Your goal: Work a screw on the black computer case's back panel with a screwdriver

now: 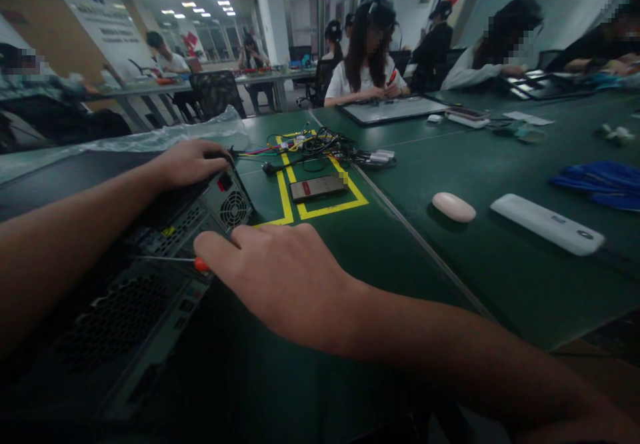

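Screwdriver (176, 259) clasped at orange handle in curled right hand (280, 277), shaft levelled against rear panel of desktop PC case (115, 324) on green table (400, 251). Left hand (193, 162) laid flat atop case. Risk: tip slipping, scratching panel, if angled.

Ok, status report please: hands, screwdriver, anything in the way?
Left hand rests on case top. Right hand holds screwdriver, shaft across case rear. Cables lie apart, behind the case.

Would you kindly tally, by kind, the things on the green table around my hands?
computer case: 1
screwdriver: 1
cable bundle: 1
black flat device: 1
mouse: 1
white bar: 1
blue cloth: 1
Total: 7
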`<state>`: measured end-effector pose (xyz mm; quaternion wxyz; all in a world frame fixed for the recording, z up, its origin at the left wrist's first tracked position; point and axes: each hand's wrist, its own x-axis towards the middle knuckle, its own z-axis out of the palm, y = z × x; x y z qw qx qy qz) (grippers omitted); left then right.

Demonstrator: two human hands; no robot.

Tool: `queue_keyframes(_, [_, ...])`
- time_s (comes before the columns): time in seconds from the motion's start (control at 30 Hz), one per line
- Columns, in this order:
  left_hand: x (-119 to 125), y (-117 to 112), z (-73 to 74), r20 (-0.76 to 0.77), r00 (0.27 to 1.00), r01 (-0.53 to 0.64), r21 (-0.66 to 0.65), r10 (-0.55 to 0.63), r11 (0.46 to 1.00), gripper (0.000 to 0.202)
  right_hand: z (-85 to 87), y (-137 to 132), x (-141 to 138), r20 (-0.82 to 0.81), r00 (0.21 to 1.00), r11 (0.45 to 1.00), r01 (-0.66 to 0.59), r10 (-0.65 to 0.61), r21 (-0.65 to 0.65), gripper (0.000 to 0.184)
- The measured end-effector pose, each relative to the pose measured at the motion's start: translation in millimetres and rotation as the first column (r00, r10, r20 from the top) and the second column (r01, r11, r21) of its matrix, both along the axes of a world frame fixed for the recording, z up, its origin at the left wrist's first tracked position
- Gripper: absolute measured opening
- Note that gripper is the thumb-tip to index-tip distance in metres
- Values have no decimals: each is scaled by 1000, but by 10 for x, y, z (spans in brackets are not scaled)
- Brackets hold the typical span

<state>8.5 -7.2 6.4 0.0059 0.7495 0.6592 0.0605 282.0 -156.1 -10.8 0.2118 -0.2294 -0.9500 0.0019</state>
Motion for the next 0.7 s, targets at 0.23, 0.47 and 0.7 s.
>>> queue_keyframes(0.23, [-16, 13, 9, -19, 1000, 0, -14, -1, 1000, 65, -20, -15, -5, -18, 1000, 1000, 5, -4, 17, 18])
queue_keyframes(0.47, [4, -27, 6, 4, 1000, 8, 9, -8, 1000, 61, -38, -40, -46, -49, 998, 998, 48, -46, 40, 22])
queue_keyframes(0.7, [-32, 51, 12, -32, 998, 53, 2, -53, 999, 66, -41, -63, -47, -5, 999, 999, 53, -53, -7, 20])
